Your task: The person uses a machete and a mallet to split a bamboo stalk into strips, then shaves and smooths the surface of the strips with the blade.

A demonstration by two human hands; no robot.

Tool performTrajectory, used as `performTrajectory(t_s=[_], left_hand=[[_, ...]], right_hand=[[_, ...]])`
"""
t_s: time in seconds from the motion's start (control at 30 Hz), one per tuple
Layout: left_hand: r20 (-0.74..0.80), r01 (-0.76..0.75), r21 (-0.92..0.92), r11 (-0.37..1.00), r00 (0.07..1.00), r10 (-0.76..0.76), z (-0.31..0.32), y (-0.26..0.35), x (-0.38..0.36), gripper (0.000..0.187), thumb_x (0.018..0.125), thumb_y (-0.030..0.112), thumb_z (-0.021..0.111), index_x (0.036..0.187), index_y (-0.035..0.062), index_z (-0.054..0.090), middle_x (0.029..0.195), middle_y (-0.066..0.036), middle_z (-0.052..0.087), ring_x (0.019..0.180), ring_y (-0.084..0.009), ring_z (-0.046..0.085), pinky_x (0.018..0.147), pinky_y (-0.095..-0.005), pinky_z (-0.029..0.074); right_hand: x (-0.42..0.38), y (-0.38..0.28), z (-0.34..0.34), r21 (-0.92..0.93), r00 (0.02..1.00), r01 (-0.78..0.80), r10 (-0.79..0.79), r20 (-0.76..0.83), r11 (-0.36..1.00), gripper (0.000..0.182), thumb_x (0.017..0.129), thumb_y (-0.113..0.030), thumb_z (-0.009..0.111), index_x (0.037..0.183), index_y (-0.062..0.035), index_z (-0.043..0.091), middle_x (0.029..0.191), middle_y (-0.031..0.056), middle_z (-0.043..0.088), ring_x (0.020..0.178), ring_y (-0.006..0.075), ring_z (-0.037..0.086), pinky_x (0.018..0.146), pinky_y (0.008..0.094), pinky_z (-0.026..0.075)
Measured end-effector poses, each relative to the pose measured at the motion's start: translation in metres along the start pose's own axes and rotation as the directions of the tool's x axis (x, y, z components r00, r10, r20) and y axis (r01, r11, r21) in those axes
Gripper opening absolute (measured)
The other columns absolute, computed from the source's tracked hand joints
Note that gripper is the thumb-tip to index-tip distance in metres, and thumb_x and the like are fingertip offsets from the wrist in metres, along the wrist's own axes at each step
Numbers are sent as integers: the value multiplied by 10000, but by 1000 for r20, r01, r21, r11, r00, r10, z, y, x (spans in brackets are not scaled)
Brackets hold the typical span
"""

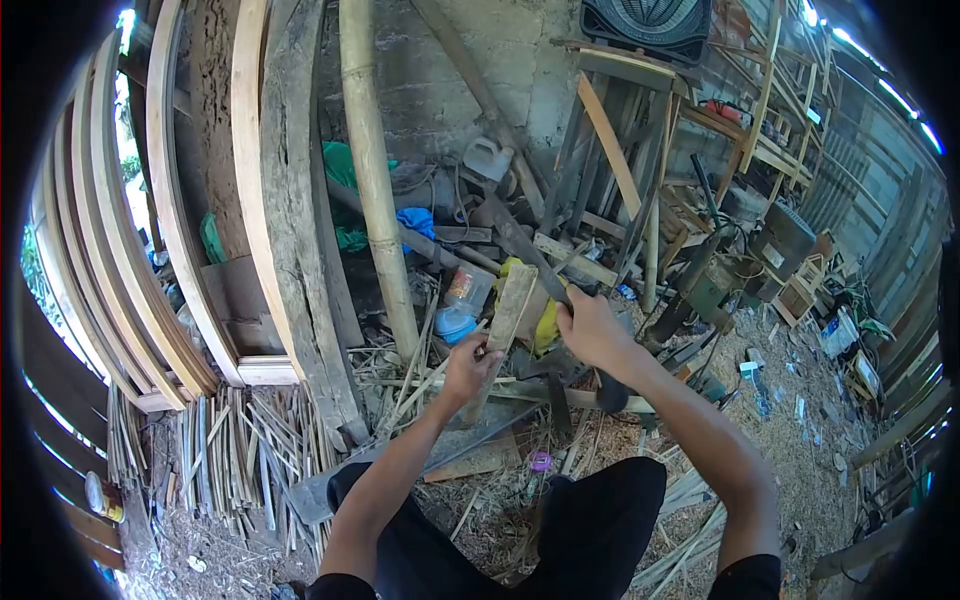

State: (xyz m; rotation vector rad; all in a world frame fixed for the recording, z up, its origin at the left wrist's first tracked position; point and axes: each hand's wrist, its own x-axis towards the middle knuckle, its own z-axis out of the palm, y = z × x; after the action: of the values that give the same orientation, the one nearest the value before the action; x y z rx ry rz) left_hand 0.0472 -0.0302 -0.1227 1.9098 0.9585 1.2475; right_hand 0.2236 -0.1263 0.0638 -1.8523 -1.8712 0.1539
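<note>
My left hand (470,366) is closed round the edge of a short, flat wooden board (514,303), which stands tilted in front of me. To the right of it my right hand (592,328) is closed on the handle end of a long dark blade (525,247) that points up and left, past the board's top. Something yellow (547,328) shows between the board and my right hand. The lower end of the board reaches down among pieces of wood, and its foot is partly hidden by my left hand.
Tall planks (290,200) and a bamboo pole (370,180) stand at the left. Thin sticks (245,450) lie below them. A blue container (455,324) is left of the board. A fan (648,25) sits on a wooden stand at the back. Shavings cover the ground at the right.
</note>
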Motion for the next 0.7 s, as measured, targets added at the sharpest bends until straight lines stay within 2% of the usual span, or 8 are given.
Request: performTrajectory(t_s=[0.03,0.13,0.17,0.2,0.27,0.33,0.4,0.7], left_hand=[[-146,-123,179,976,978,150,1,7,-3,312,735,121,773,988,9,627,944,-122,578,831,-213,574,730,-330,485],[-270,-144,302,942,935,229,-8,21,-2,346,677,139,809,957,21,643,1013,-131,532,891,-265,543,741,-346,480],[-149,-248,333,910,939,310,-12,9,1,298,696,120,787,931,3,646,956,-140,574,830,-280,579,725,-366,491],[-143,-239,341,909,943,302,-13,4,3,298,696,120,787,931,3,646,956,-140,574,830,-280,579,725,-366,491],[-82,5,92,996,997,3,-18,10,2,264,713,103,767,921,-13,652,892,-145,612,776,-293,619,707,-374,503],[-132,-20,50,999,991,26,-23,14,2,244,736,92,748,923,-28,648,842,-149,628,733,-298,642,693,-370,512],[-124,-29,88,996,992,40,-30,4,5,254,767,113,743,929,-51,635,851,-132,623,732,-228,631,695,-319,495],[-192,57,64,996,980,-44,-31,-10,15,157,806,99,705,875,-23,635,812,-128,578,706,-218,601,572,-330,473]], right_hand=[[-2,0,2,-5,1000,-2,2,7,1000,255,916,-196,492,1033,31,498,740,300,609,722,485,601,654,531,495],[-4,-4,13,43,995,1,4,-105,999,232,914,-186,508,915,45,529,676,280,583,681,473,587,613,512,461],[-4,-5,17,85,995,9,0,-105,996,222,912,-183,509,921,38,529,673,280,580,680,471,584,611,510,461],[-4,-7,24,132,994,16,-2,-105,991,213,911,-180,510,926,32,530,670,279,576,679,470,581,608,508,461],[-6,-3,58,189,995,33,-15,-98,981,206,910,-176,508,917,29,528,679,282,577,679,466,583,605,504,463],[-16,22,122,132,1000,14,-16,11,991,196,909,-192,501,941,1,502,758,295,601,768,492,597,681,556,478],[-35,19,155,113,986,-144,133,99,983,175,909,-177,490,988,-20,490,822,292,617,815,480,608,720,553,488],[-14,-3,143,-106,982,-153,163,94,983,162,921,-127,426,1007,5,466,845,273,636,808,453,635,717,527,520]])
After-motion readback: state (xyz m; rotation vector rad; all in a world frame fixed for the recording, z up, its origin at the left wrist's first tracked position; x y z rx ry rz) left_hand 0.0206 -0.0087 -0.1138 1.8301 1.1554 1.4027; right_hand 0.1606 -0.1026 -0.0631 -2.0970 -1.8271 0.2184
